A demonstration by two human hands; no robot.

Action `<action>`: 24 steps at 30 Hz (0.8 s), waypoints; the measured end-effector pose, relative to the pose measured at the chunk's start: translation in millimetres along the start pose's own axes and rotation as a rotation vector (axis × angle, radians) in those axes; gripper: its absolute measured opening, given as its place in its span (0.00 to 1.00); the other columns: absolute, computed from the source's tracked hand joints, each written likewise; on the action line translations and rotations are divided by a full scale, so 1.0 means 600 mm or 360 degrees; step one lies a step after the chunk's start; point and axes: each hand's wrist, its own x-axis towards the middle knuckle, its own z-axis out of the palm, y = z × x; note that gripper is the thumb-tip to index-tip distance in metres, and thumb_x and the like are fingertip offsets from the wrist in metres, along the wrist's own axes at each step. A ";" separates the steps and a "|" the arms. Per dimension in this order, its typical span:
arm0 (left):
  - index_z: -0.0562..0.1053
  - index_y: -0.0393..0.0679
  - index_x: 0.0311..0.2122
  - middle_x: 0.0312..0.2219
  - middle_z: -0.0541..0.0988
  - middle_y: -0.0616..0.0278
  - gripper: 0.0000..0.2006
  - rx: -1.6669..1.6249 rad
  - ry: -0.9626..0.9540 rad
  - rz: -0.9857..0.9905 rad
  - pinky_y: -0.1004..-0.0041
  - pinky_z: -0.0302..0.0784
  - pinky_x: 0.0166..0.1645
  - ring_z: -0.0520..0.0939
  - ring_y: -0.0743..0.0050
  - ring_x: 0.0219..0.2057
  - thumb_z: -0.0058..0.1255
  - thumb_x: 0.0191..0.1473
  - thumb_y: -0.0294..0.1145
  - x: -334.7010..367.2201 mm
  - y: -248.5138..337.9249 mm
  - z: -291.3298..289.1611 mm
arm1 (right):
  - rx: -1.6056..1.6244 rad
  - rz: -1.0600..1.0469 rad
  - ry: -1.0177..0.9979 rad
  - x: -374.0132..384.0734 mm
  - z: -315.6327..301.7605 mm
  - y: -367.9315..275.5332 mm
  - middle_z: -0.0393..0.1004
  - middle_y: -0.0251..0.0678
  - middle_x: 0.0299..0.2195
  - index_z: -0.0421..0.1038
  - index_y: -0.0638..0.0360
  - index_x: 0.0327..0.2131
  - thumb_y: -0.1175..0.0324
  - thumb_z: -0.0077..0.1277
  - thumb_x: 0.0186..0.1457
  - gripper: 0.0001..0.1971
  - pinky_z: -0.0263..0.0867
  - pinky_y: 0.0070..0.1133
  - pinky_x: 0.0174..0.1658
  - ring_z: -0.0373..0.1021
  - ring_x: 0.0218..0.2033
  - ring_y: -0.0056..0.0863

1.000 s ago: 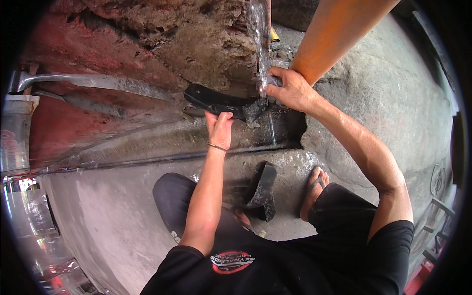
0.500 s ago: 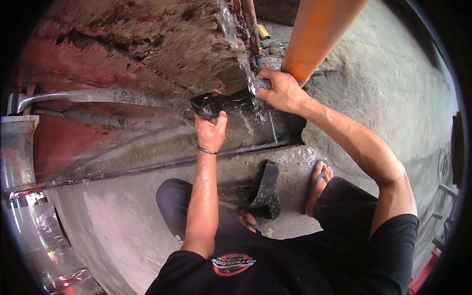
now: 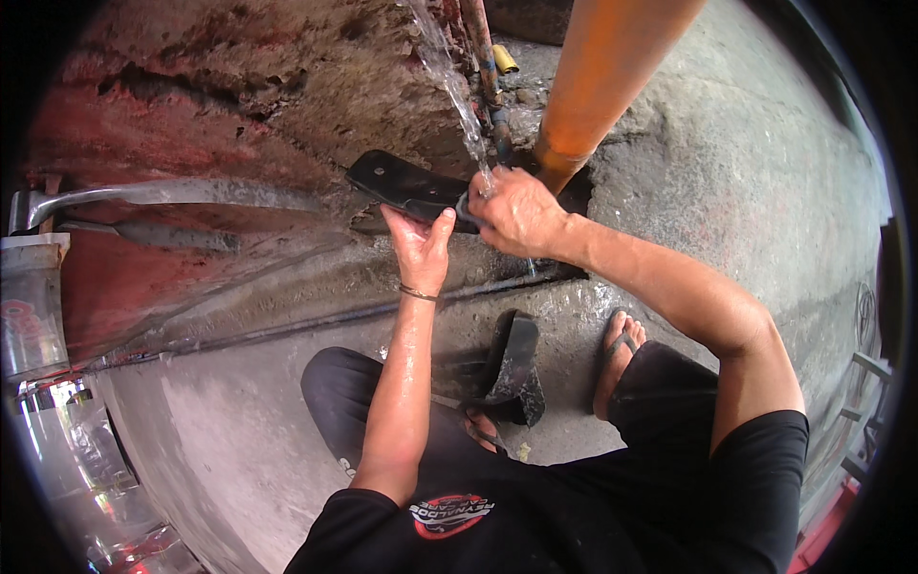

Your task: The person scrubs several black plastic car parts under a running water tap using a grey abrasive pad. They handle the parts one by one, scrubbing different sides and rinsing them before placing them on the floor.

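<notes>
A curved black plastic part [image 3: 400,182] with small holes is held up in front of me, its far end pointing left. My left hand [image 3: 418,244] grips its near edge from below, thumb on top. Over its right end is my right hand [image 3: 516,212], fingers curled round a dark grey, wet pad or cloth [image 3: 466,207] that is mostly hidden. A stream of water [image 3: 449,81] falls onto the right hand. On the floor between my feet lies another curved black plastic part [image 3: 516,368], wet.
A thick orange pipe [image 3: 612,86] rises behind my right hand, beside a thin rusty pipe [image 3: 481,48]. A small yellow cylinder [image 3: 505,59] lies near them. A long metal bar [image 3: 182,190] extends at the left above a clear container [image 3: 33,306]. A rough concrete wall stands ahead.
The black part has turned in my left hand, showing its long flat face. My right hand has moved left and down, from beside the orange pipe onto the part's right end.
</notes>
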 end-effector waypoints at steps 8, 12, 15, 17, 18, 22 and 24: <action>0.53 0.50 0.66 0.44 0.74 0.67 0.38 -0.0041 0.0159 -0.0316 0.82 0.73 0.39 0.75 0.84 0.40 0.55 0.54 0.15 -0.010 -0.004 0.003 | -0.0532 -0.0143 -0.0488 0.006 -0.011 -0.012 0.72 0.33 0.45 0.81 0.45 0.46 0.56 0.56 0.56 0.16 0.63 0.30 0.51 0.69 0.50 0.31; 0.53 0.53 0.67 0.42 0.74 0.70 0.37 -0.0044 0.0233 -0.0364 0.85 0.69 0.33 0.75 0.87 0.37 0.56 0.55 0.18 0.001 0.014 0.011 | -0.0656 -0.0006 -0.0245 0.001 -0.001 -0.015 0.69 0.35 0.44 0.82 0.49 0.42 0.59 0.57 0.53 0.14 0.62 0.30 0.50 0.69 0.48 0.32; 0.55 0.53 0.65 0.42 0.74 0.71 0.36 -0.0029 0.0177 -0.0298 0.84 0.71 0.34 0.75 0.88 0.37 0.56 0.55 0.19 -0.004 0.009 0.010 | -0.0684 0.0065 -0.0261 0.003 -0.002 -0.015 0.69 0.36 0.44 0.83 0.48 0.40 0.60 0.56 0.55 0.12 0.60 0.30 0.48 0.69 0.49 0.33; 0.55 0.53 0.65 0.43 0.74 0.72 0.35 -0.0063 0.0194 -0.0349 0.83 0.71 0.35 0.75 0.87 0.37 0.56 0.55 0.20 -0.009 0.006 0.006 | -0.0453 0.0028 -0.0395 0.000 -0.003 -0.016 0.71 0.36 0.47 0.83 0.44 0.42 0.59 0.54 0.57 0.12 0.60 0.31 0.51 0.68 0.49 0.33; 0.55 0.53 0.64 0.43 0.74 0.72 0.35 -0.0090 0.0212 -0.0394 0.83 0.72 0.35 0.75 0.87 0.38 0.56 0.55 0.20 -0.012 0.005 0.005 | -0.0338 0.0010 -0.0461 -0.002 -0.003 -0.016 0.71 0.36 0.49 0.83 0.43 0.43 0.58 0.53 0.58 0.12 0.60 0.32 0.52 0.68 0.50 0.33; 0.54 0.51 0.65 0.47 0.72 0.67 0.36 -0.0130 0.0205 -0.0416 0.79 0.74 0.43 0.75 0.82 0.42 0.55 0.54 0.16 -0.023 -0.005 0.008 | -0.0487 -0.0053 -0.0495 -0.003 -0.007 -0.013 0.71 0.34 0.49 0.84 0.43 0.38 0.59 0.53 0.58 0.11 0.58 0.33 0.53 0.68 0.50 0.34; 0.51 0.46 0.66 0.52 0.69 0.62 0.39 -0.0263 0.0221 -0.0451 0.73 0.76 0.54 0.74 0.75 0.49 0.53 0.53 0.11 -0.021 -0.004 0.006 | -0.0567 0.0018 -0.0382 -0.003 -0.007 -0.009 0.72 0.35 0.47 0.84 0.43 0.37 0.59 0.52 0.59 0.11 0.58 0.32 0.53 0.68 0.49 0.33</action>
